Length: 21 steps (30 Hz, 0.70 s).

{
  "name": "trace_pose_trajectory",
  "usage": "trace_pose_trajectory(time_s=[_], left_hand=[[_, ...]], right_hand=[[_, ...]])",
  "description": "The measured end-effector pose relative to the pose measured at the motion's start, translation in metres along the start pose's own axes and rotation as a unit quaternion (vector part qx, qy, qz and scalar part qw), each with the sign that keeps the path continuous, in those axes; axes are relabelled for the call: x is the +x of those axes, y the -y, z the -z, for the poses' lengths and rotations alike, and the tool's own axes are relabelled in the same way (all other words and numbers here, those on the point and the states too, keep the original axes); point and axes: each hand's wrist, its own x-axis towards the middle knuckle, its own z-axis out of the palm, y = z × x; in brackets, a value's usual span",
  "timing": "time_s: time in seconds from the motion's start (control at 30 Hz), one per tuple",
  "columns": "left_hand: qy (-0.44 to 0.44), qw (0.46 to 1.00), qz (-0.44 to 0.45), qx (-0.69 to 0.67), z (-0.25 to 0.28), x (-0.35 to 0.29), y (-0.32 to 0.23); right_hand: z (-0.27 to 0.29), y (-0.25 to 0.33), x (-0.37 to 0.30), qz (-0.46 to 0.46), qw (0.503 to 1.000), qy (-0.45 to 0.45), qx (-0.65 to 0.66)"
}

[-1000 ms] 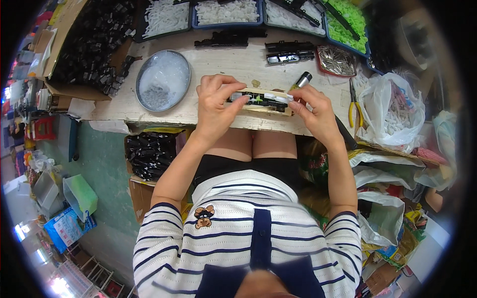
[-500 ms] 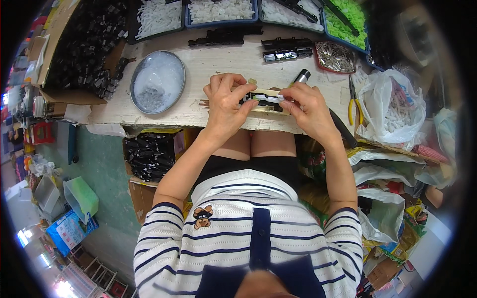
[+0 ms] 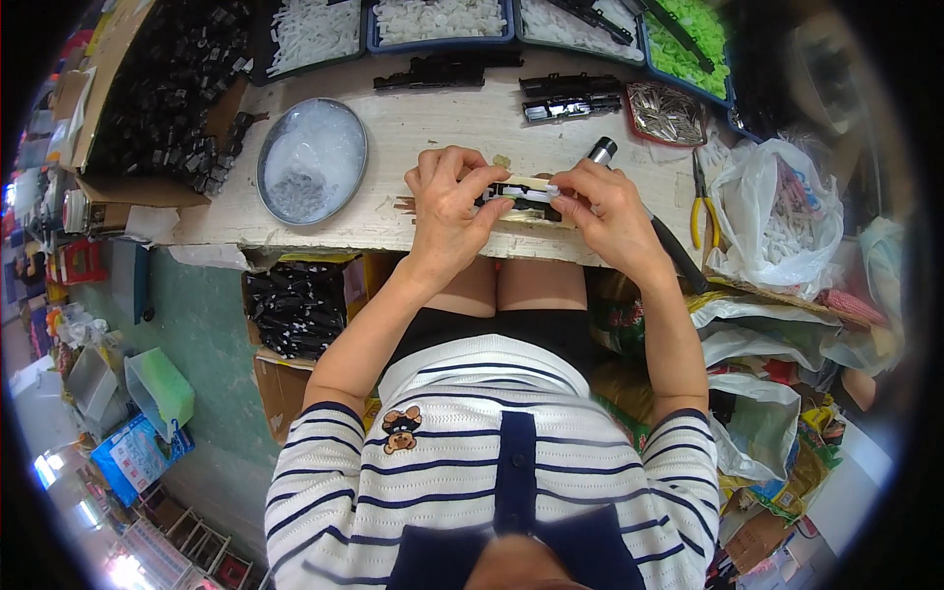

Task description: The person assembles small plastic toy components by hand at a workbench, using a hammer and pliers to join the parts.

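My left hand (image 3: 447, 202) and my right hand (image 3: 610, 211) meet over a long black plastic part (image 3: 519, 194) with a white piece on it. The part rests on a small wooden block at the near edge of the pale workbench (image 3: 413, 138). My left fingers pinch its left end, and my right fingers press on its right end. A black pen-like tool (image 3: 602, 150) lies just behind my right hand.
A round metal dish (image 3: 312, 160) of small white pieces sits to the left. Finished black parts (image 3: 570, 96) lie behind, with trays of white (image 3: 438, 20) and green pieces (image 3: 693, 44) beyond. Yellow-handled pliers (image 3: 700, 202) and plastic bags (image 3: 777, 221) lie on the right. A carton of black parts (image 3: 295, 305) stands below the bench.
Both hands have closed in toward each other on the black part. My left fingers have shifted right along it and the hands sit slightly lower toward the bench edge.
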Motion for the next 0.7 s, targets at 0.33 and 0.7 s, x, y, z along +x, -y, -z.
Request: trace_pose_trajectory(time_s=[0.33,0.7], left_hand=[[0.001,1.0,-0.018,0.004,0.0,0.0,0.0],[0.011,0.999,-0.047,0.015,-0.002,0.001,0.003]], right_hand=[[0.003,0.003,-0.001,0.003,1.0,0.01,-0.02],[-0.008,-0.009,-0.018,0.18,0.955,-0.079,-0.22]])
